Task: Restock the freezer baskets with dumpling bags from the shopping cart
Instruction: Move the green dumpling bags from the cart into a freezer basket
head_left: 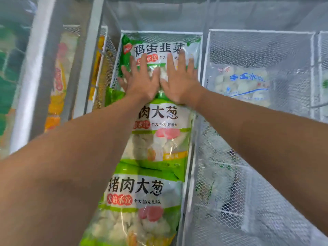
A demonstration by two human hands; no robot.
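Note:
A white wire freezer basket (160, 32) holds three green-and-white dumpling bags laid in a row. The far bag (159, 47) lies against the basket's back wall. My left hand (140, 80) and my right hand (181, 80) press flat on its lower half, fingers straight and spread, side by side. The middle bag (159, 135) lies just below my wrists, and the nearest bag (142, 206) overlaps its lower edge. The shopping cart is out of view.
To the right, another wire basket (260, 31) holds a clear bag with blue print (245, 84). A mesh divider (221, 174) runs along the right side. Left of the freezer frame (88, 55), orange and yellow packs (58, 82) sit behind glass.

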